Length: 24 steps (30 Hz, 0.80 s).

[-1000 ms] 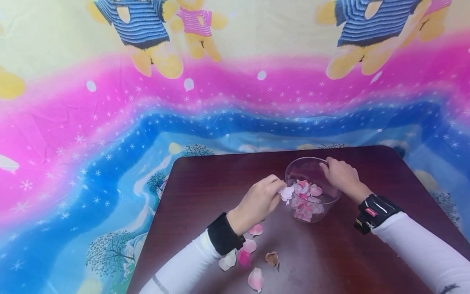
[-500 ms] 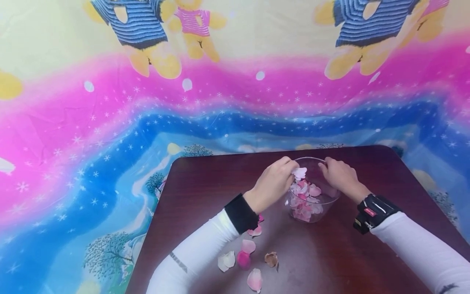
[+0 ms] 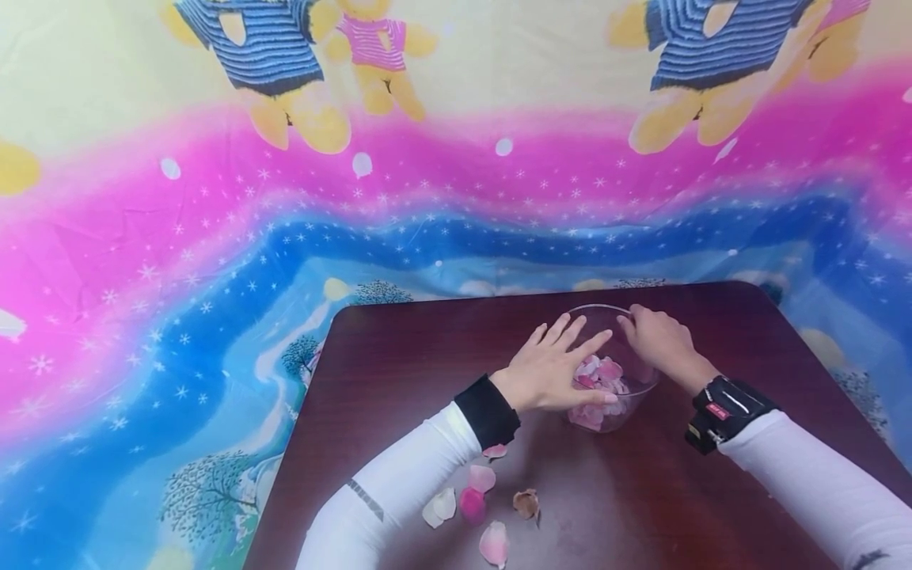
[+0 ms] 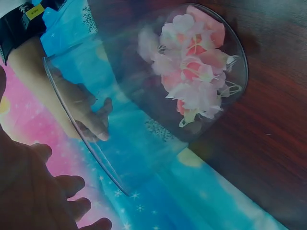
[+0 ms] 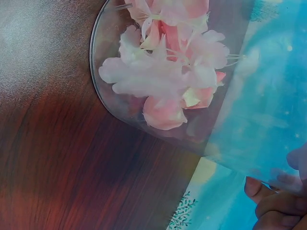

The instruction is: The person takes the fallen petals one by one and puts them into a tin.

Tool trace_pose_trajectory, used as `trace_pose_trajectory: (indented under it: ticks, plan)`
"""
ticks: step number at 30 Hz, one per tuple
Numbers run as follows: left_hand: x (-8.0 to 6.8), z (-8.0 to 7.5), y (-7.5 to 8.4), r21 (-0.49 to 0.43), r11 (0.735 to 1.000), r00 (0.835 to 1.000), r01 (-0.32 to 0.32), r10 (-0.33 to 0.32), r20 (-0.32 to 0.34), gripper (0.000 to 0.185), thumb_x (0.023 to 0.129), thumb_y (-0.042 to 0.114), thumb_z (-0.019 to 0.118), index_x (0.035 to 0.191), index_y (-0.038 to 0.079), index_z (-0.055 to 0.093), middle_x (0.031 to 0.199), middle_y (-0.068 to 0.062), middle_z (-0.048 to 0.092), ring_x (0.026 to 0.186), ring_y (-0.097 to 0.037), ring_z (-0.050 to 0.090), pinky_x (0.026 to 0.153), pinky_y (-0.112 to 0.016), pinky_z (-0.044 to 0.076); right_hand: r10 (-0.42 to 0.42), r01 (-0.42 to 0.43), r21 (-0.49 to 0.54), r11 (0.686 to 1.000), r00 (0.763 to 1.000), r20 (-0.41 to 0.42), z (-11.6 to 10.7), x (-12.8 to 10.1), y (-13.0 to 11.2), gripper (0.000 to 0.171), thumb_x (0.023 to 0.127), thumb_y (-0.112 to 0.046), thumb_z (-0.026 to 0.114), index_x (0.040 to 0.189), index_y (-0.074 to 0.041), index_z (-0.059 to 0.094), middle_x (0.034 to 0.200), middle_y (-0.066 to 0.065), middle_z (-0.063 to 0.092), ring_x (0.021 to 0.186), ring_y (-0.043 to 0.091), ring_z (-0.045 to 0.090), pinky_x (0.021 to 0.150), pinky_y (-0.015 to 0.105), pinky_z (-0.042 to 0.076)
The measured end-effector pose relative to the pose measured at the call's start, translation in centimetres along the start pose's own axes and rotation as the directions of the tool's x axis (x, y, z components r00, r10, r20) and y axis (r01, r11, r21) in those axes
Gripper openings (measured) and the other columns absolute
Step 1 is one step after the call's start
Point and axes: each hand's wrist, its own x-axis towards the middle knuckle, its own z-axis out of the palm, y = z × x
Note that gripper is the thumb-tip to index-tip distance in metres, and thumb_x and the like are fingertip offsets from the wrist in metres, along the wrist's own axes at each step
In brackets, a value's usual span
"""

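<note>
A clear glass bowl (image 3: pixel 606 307) stands on the dark wooden table (image 3: pixel 427 348) with pink and white petals (image 3: pixel 606 372) inside. My left hand (image 3: pixel 573 344) hovers over the bowl's left side, fingers spread straight and holding nothing. My right hand (image 3: pixel 651 336) grips the bowl's right rim with curled fingers. In the left wrist view the petals (image 4: pixel 192 72) lie at the bowl's bottom, and the right hand (image 4: pixel 91 115) shows through the glass. The right wrist view shows the petals (image 5: pixel 163 76) through the bowl wall and my right fingertips (image 5: pixel 273 206) at the rim.
Several loose petals (image 3: pixel 484 479) lie on the table near the front edge, below my left forearm, one of them brown (image 3: pixel 527 503). A bright printed cloth (image 3: pixel 214 277) hangs behind and around the table. The table's left and far parts are bare wood.
My left hand carried a pale petal from the bowl's left side up over the rim and let it go; its fingers are now spread. The right hand stayed on the rim.
</note>
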Motion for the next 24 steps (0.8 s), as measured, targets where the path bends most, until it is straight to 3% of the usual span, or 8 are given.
trace_pose_trajectory:
  ticks: [12,18,24]
  plan:
    - [-1.7,1.2,-0.9,-0.008,1.0,0.998,-0.006,0.005,-0.07,0.088,0.09,0.083,0.038,0.161,0.044,0.003,0.173,-0.001,0.008,0.161,-0.023,0.006,0.129,-0.047,0.015,0.001,-0.001,0.004,1.0,1.0,-0.015,0.2,-0.2,0.0,0.034,0.105,-0.032,0.048,0.099,-0.001,0.058,0.072,0.015,0.061,0.073,0.036,0.065,0.056,0.051,0.048]
    - [-2.9,2.2,-2.1,0.016,1.0,0.993,0.018,-0.016,-0.115,0.086,0.092,0.079,0.038,0.162,0.041,0.006,0.172,-0.004,0.012,0.16,-0.025,0.01,0.129,-0.049,0.017,0.002,-0.002,0.004,1.0,1.0,-0.006,0.0,-0.2,0.0,0.034,0.106,-0.033,0.046,0.099,-0.002,0.057,0.071,0.013,0.059,0.071,0.033,0.062,0.053,0.045,0.045]
    - [-3.8,2.8,-3.0,-0.019,0.999,0.989,0.05,-0.052,-0.135,0.085,0.092,0.079,0.039,0.162,0.041,0.009,0.172,-0.005,0.014,0.16,-0.026,0.01,0.129,-0.049,0.017,0.0,0.0,0.008,1.0,1.0,-0.001,-0.1,-0.1,0.0,0.035,0.106,-0.033,0.046,0.099,-0.001,0.057,0.07,0.013,0.058,0.07,0.032,0.061,0.053,0.043,0.044]
